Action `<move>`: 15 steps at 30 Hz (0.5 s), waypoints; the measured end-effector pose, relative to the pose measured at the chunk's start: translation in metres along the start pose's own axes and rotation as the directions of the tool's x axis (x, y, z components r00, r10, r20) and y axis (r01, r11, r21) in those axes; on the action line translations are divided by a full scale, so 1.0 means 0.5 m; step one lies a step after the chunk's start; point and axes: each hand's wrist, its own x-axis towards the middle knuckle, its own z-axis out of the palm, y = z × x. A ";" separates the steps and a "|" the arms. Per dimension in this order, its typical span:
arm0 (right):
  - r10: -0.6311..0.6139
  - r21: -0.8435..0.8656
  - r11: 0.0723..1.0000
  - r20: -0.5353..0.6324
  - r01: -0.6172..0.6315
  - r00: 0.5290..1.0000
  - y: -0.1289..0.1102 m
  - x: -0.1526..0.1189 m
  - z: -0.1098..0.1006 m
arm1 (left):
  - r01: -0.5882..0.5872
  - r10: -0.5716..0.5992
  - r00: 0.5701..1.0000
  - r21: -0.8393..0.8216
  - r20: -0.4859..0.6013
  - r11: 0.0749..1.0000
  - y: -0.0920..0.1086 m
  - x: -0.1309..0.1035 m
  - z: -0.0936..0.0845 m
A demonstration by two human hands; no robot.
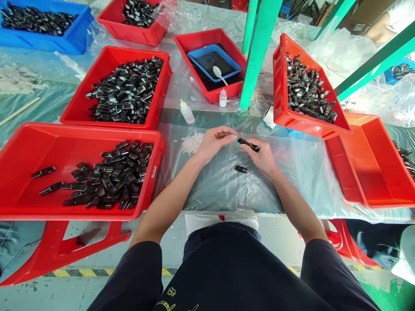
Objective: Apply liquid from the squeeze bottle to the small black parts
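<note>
My right hand grips a glossy black plastic part, its rounded end pointing left toward my other hand. Just left of that end, my left hand has its thumb and fingertips pinched together; whatever is between them is too small to name. A second black part lies on the plastic-covered table below my hands. Beside my left wrist is a pile of small clear-white pieces.
Red bins of black parts stand at left, another red bin at right. Behind my hands are a squeeze bottle, a small white bottle, a blue tray with a white spoon, and a green post.
</note>
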 end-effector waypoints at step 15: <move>-0.086 -0.003 0.996 -0.063 0.086 0.994 0.000 -0.001 0.003 | 0.091 -0.084 0.993 -0.087 0.081 0.992 0.003 -0.009 0.009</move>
